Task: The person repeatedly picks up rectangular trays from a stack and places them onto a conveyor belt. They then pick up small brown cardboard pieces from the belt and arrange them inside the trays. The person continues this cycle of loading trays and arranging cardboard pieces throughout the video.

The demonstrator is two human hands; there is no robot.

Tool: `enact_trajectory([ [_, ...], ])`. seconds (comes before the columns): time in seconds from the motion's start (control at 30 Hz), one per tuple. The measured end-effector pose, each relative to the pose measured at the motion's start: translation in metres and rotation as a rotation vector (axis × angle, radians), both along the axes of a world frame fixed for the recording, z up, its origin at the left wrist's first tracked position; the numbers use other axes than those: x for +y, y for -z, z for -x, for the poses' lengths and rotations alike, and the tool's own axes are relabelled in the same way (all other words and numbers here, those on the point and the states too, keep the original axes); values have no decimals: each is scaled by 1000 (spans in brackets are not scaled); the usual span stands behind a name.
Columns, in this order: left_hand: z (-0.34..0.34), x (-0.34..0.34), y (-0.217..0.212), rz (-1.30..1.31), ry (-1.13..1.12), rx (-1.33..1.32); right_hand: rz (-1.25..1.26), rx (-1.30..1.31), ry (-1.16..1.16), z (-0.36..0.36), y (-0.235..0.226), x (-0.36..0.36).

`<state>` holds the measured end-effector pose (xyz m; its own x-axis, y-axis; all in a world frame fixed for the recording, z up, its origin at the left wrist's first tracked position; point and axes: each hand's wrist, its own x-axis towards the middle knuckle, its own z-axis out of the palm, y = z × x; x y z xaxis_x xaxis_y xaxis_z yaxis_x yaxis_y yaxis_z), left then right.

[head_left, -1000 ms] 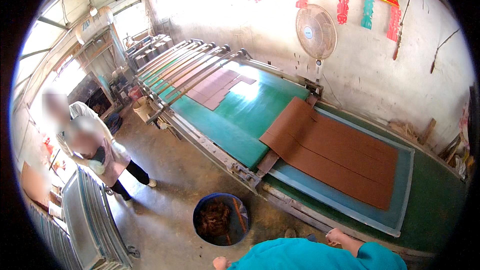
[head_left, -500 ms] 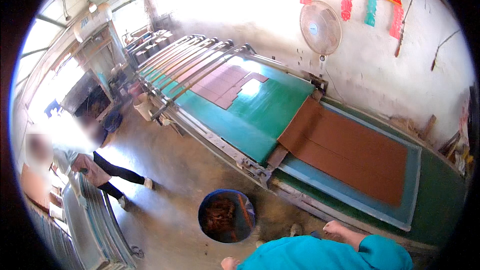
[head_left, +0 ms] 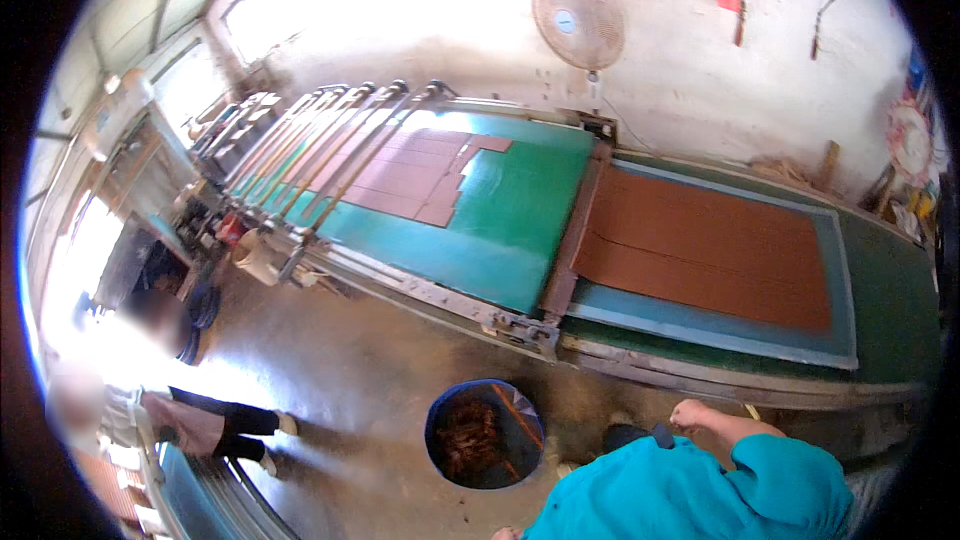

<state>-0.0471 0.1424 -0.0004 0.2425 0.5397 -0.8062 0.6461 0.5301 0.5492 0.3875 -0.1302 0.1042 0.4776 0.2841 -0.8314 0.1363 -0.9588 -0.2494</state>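
Observation:
My right hand (head_left: 690, 415) is beside the near edge of the conveyor table (head_left: 680, 380), fingers curled in, and no object shows in it. Only a sliver of my left hand (head_left: 507, 533) shows at the bottom edge; its fingers are hidden. Beyond my right hand, a thin brown sheet (head_left: 710, 245) with lengthwise split lines lies on a blue framed screen (head_left: 640, 310). Its left end meets a bar next to the green belt (head_left: 510, 230). Pinkish-brown cut pieces (head_left: 400, 170) lie farther along that belt, partly under several rollers (head_left: 370, 155). Neither hand touches the sheet.
A round blue-rimmed tub (head_left: 485, 435) with brown scraps stands on the floor before me. At the left, a person (head_left: 200, 420) stands by stacked screens (head_left: 195, 490). A fan (head_left: 578, 18) is by the back wall, and buckets (head_left: 258, 255) stand beside the table.
My view has turned, so the table and fan sit farther left and the table looks more level. My left hand has mostly dropped out of view. My right hand stays curled.

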Motion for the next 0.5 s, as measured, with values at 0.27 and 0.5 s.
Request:
enact_trajectory([
  [0.27,-27,63,-8,-326,246,-249,-279,-544,312,2,-1,7],
  [0.5,-197,158,-94,-59,-265,-222,-404,-721,344,-106,25,106],
])
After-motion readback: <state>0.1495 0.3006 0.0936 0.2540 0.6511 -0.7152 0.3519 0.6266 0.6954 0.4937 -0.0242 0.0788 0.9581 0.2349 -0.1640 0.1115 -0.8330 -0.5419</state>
